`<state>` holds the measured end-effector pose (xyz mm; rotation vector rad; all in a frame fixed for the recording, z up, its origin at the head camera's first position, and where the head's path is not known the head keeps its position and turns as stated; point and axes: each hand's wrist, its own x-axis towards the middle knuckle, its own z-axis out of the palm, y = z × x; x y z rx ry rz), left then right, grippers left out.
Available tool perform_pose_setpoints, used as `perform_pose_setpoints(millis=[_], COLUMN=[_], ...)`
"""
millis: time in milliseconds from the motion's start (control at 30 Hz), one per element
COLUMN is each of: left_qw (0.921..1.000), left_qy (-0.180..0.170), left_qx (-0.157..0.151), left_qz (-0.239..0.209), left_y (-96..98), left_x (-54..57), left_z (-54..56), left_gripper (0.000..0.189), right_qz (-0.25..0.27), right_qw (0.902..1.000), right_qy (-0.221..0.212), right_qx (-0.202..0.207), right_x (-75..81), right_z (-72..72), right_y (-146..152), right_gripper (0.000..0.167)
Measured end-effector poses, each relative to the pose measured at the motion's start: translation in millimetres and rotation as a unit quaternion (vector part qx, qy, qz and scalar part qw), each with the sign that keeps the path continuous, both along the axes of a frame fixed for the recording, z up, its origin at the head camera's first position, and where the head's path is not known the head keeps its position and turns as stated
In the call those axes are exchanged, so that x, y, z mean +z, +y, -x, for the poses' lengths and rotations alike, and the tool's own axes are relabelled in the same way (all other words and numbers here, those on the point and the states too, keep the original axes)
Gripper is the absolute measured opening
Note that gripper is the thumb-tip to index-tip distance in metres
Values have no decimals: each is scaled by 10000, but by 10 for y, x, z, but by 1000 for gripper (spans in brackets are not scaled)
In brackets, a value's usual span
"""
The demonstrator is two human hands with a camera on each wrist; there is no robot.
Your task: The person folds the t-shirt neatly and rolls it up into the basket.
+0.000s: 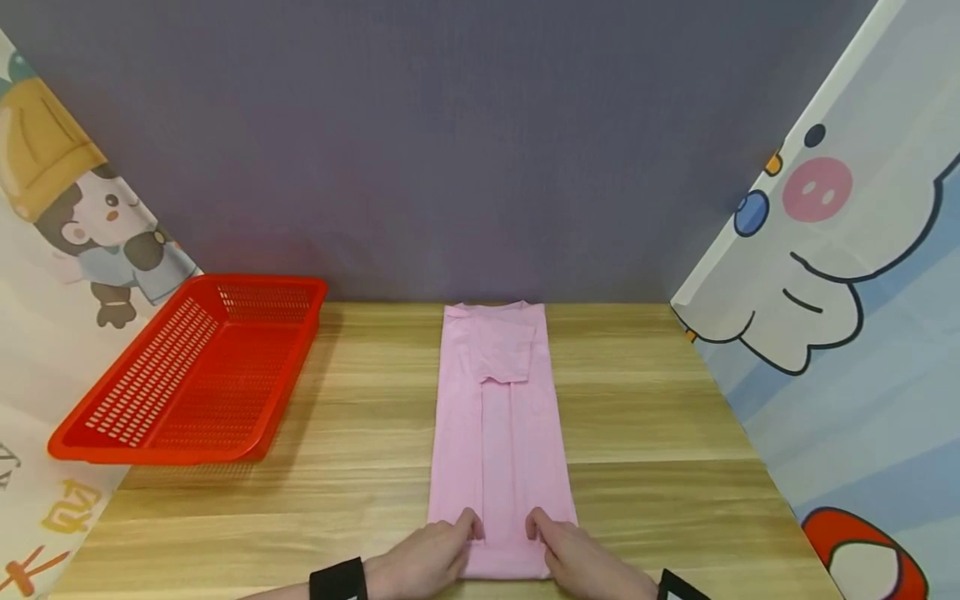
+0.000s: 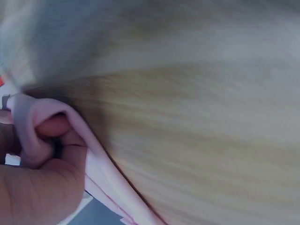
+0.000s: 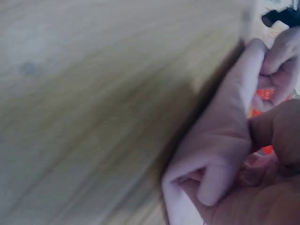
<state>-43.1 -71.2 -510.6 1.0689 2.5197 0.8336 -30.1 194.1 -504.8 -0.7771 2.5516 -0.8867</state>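
Note:
A pink garment [image 1: 459,433], apparently a shirt, lies folded into a long narrow strip on the wooden table. A sleeve [image 1: 504,350] is folded over its far part. My left hand [image 1: 427,560] pinches the near end at its left side, thumb on top. At the right side of the same end, my right hand [image 1: 588,560] grips the cloth likewise. The left wrist view shows the pink cloth [image 2: 101,171] curled around my left fingers. In the right wrist view a fold of cloth [image 3: 213,140] stretches between both hands, its edge turned up.
A red plastic basket [image 1: 300,367] with perforated walls stands at the table's left. The wooden table [image 1: 645,417] meets a grey upright panel [image 1: 480,150] at the back. Cartoon-printed sheets [image 1: 862,333] line both sides.

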Motion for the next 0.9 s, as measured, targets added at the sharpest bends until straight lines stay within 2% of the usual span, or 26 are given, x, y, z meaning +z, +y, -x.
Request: perform_pose_setpoints(millis=[100, 167, 200, 267, 333, 400, 433, 567, 633, 700, 767, 800, 867, 900], left_qw=[9975, 9897, 9826, 9648, 9466, 9321, 9266, 9080, 8953, 8859, 8833, 8855, 9007, 9097], left_qy=[613, 1279, 1683, 2430, 3009, 3385, 3506, 3863, 4124, 4317, 4381, 4338, 4024, 3825], left_qx=[-335, -592, -705, -876, -1014, -1141, -1204, -1390, -1396, -1357, -1270, -1236, -1168, -1128], left_qz=[111, 245, 336, 491, 562, 604, 630, 831, 946, 1016, 1086, 1119, 1150, 1162], left_y=[-25, -47, -56, -71, -83, -91, -95, -100, -93, -80, -66, -61, -48, -42], left_x=[-14, -19, -21, -21, -11, -2, 3, 29, 36, 43, 49, 54, 67, 76], left_z=[11, 16, 19, 24, 26, 30, 29, 23, 17, 7, -5, -11, -21, -24], left_gripper=[24, 27, 27, 23, 15, 14, 18, 28, 27, 25, 22, 20, 16, 15], right_qz=[-35, -76, -92, -166, -232, -281, -347, -746, -969, -1067, -1042, -997, -898, -845], right_qw=[9987, 9920, 9855, 9657, 9467, 9383, 9375, 9438, 9432, 9390, 9316, 9289, 9255, 9292], right_qy=[481, 1200, 1626, 2505, 3115, 3336, 3340, 3020, 2934, 3025, 3272, 3377, 3545, 3488], right_qx=[135, 372, 483, 665, 783, 871, 919, 1119, 1217, 1243, 1192, 1144, 982, 880], right_x=[-61, -104, -123, -153, -165, -155, -144, -61, -21, -1, 1, -2, -16, -21], right_z=[-8, -11, -12, -14, -6, 0, -1, -5, -8, -10, -15, -19, -32, -41], right_y=[-9, -10, -9, -2, 9, 26, 36, 75, 83, 79, 66, 59, 43, 36], right_gripper=[30, 32, 32, 32, 31, 28, 27, 30, 33, 30, 26, 25, 24, 23])
